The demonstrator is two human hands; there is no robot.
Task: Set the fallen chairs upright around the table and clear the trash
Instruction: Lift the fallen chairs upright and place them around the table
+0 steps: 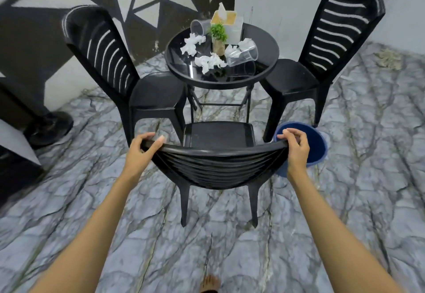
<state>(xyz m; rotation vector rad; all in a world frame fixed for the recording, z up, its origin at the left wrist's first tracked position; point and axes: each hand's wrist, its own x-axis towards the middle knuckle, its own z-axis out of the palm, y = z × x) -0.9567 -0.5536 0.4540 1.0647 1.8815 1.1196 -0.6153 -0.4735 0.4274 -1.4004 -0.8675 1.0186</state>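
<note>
- The left grip (143,152) and the right grip (296,146) each hold one end of the curved top rail of the near black plastic chair (217,166), fingers wrapped over it.
- That chair stands upright on the marble-look floor (345,212), its seat facing the round glass counter (184,72).
- Two more slatted black chairs, left (115,67) and right (322,58), stand upright beside the counter.
- Crumpled white tissues (210,61) and tipped clear plastic cups (243,55) lie on the counter.
- A round blue bin (316,145) sits just beside the right grip.
</note>
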